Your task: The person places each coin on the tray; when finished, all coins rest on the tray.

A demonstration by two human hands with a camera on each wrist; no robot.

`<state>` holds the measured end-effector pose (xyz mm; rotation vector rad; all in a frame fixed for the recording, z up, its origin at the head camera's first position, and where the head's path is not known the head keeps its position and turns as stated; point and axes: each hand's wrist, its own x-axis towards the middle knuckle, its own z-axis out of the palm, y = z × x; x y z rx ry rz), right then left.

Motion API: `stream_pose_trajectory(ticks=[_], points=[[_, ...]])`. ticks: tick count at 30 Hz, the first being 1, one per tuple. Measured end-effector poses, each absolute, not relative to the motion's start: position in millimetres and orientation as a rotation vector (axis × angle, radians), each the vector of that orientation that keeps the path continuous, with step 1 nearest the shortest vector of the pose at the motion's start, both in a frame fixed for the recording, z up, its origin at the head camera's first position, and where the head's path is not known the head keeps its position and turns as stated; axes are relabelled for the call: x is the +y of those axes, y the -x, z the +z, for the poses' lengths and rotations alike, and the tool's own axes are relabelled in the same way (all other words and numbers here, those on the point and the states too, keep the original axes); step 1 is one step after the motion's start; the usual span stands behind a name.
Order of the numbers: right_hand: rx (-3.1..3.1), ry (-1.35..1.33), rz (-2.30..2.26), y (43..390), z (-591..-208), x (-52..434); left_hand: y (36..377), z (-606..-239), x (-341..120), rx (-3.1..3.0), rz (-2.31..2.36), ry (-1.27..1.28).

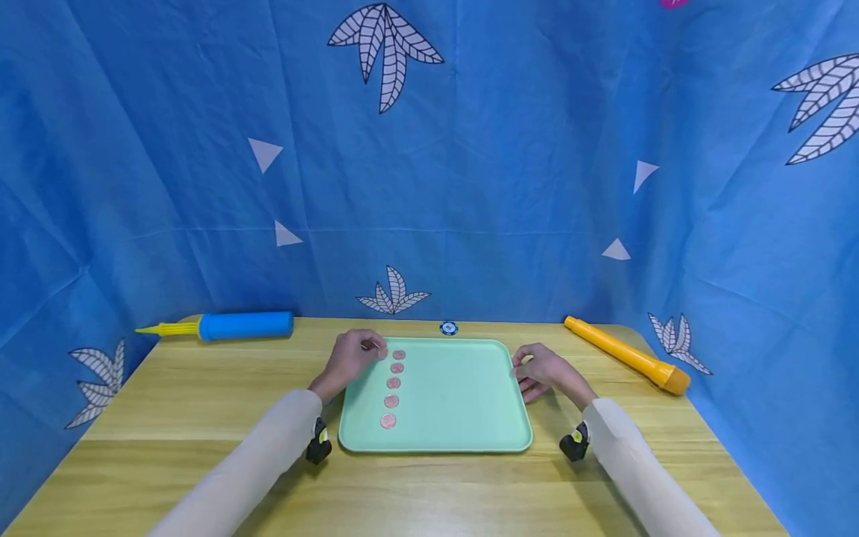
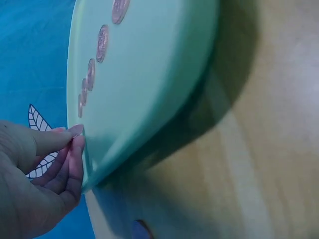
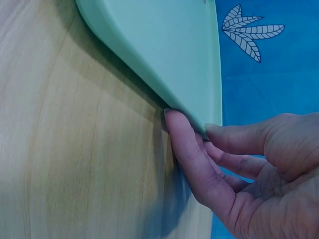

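Note:
My left hand (image 1: pixel 353 356) is over the upper left corner of a mint-green tray (image 1: pixel 456 395). Between thumb and fingertips it pinches a pinkish coin (image 2: pixel 76 130), close by the tray's rim in the left wrist view. Several similar coins (image 1: pixel 391 401) lie flat on the tray in a column along its left side. At the tray's right edge, my right hand (image 1: pixel 540 371) holds the rim lightly. The right wrist view shows its thumb at the top of the rim and its index finger (image 3: pixel 185 142) against the outer side.
A blue and white poker chip (image 1: pixel 449 328) lies behind the tray on the wooden table (image 1: pixel 416 492). A blue hand pump (image 1: pixel 247 326) with a yellow nozzle is at the back left. An orange toy microphone (image 1: pixel 624 353) lies at the back right, before a blue curtain (image 1: pixel 470 186).

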<state>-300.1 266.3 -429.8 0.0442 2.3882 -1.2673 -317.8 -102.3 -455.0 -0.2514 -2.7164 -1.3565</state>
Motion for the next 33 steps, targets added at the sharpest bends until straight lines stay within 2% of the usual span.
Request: stream_pose_trajectory(ticks=[9, 25, 33], points=[[2.385, -0.045, -1.272, 299.0, -428.5, 266.6, 318.8, -451.3, -97.1, -2.78, -1.228, 0.256], [2.394, -0.04, -1.272, 300.3, -431.4, 263.3, 321.1, -456.5, -91.8, -2.826, -1.091, 0.071], [2.399, -0.051, -1.238, 301.5, -431.3, 264.7, 321.3, -457.3, -91.6, -2.799, -1.16, 0.067]])
